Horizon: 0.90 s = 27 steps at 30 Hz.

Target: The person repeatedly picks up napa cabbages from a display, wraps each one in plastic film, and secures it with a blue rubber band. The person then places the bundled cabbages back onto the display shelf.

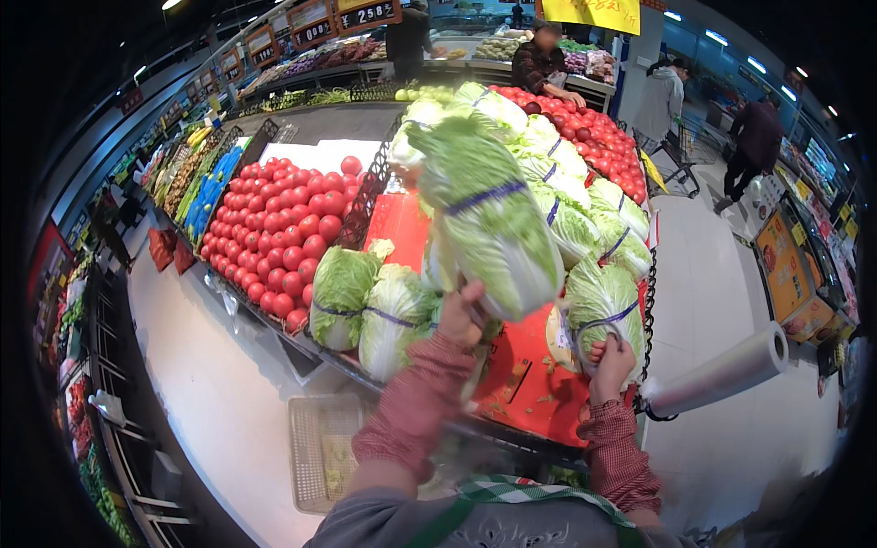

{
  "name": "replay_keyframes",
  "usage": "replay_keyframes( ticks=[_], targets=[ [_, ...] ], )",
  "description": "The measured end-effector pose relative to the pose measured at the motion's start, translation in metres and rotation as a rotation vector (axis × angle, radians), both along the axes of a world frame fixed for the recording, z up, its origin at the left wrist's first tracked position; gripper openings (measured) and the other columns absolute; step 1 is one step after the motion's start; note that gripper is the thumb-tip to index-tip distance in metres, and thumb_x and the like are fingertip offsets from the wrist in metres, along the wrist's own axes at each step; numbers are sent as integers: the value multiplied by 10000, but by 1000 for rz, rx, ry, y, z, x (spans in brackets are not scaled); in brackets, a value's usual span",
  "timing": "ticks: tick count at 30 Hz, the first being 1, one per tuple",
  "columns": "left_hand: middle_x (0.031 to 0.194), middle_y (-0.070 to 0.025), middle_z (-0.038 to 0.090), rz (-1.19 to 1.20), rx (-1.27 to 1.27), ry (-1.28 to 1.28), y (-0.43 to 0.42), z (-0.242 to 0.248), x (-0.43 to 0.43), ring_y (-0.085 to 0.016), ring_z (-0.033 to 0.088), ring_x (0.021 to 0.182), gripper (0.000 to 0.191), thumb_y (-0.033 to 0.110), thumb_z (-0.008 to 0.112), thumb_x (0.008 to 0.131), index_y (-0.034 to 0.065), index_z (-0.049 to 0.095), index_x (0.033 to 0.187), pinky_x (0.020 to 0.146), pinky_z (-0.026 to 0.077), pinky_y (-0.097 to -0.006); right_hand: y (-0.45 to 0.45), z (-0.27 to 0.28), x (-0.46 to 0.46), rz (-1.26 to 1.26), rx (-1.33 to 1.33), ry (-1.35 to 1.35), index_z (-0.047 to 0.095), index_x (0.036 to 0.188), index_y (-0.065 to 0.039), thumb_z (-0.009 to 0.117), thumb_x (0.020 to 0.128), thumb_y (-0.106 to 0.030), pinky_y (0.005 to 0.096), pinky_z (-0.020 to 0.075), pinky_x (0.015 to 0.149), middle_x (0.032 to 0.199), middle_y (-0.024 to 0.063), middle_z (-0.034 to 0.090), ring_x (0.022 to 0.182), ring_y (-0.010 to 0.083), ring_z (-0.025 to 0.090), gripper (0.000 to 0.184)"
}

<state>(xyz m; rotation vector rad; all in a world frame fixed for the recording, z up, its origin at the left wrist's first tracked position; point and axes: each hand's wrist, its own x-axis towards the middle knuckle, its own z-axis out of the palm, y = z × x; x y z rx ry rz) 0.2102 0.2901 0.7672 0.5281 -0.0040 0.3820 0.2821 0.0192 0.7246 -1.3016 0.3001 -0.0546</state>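
Note:
My left hand (462, 318) grips the base of a large napa cabbage (490, 219) with a purple band, raised over the display and blurred at its leafy top. My right hand (612, 359) has its fingers curled at a roll of clear tape or similar ring (582, 342), against another banded napa cabbage (603, 294) at the stand's right edge; what exactly it grips is unclear. More banded cabbages (394, 318) stand at the front left, and several others (555, 164) are stacked behind. Red sheeting (531, 397) covers the stand between them.
Tomatoes (288, 240) are heaped left of a black plastic divider (370, 198); more red produce (589, 130) lies behind at right. A roll of plastic bags (719, 370) sticks out from the right corner. A plastic crate (325, 452) is on the floor. A person (541, 61) reaches in from the far side.

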Motion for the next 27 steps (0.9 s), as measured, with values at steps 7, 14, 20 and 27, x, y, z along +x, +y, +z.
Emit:
replay_keyframes(
  ticks=[7,14,20,27],
  targets=[
    [1131,-134,572,260,52,-39,65,74,133,-306,582,1118,595,306,751,862,1,467,1287,951,504,-503,48,-89,15,471,-1089,-811,570,976,-7,764,797,-230,454,473,759,984,196,615,903,367,602,345],
    [1369,-141,529,397,194,30,123,82,267,-304,536,1250,760,283,813,835,17,400,1415,1022,478,-541,62,-125,6,655,-1332,-972,491,1296,92,719,798,-446,523,324,1114,1370,266,475,1288,427,436,768],
    [1525,-216,344,323,195,367,163,56,352,-384,342,1406,762,527,552,971,44,302,1504,1131,244,-638,64,-135,11,668,-1344,-956,506,1274,99,725,795,-433,530,334,1107,1365,270,482,1280,426,448,749],
    [1631,-77,185,46,326,327,161,68,367,-358,142,1494,786,597,455,972,156,204,1572,1143,118,-658,66,-131,9,669,-1345,-946,505,1274,97,732,794,-396,534,349,1100,1362,273,485,1287,431,446,724]
  ],
)
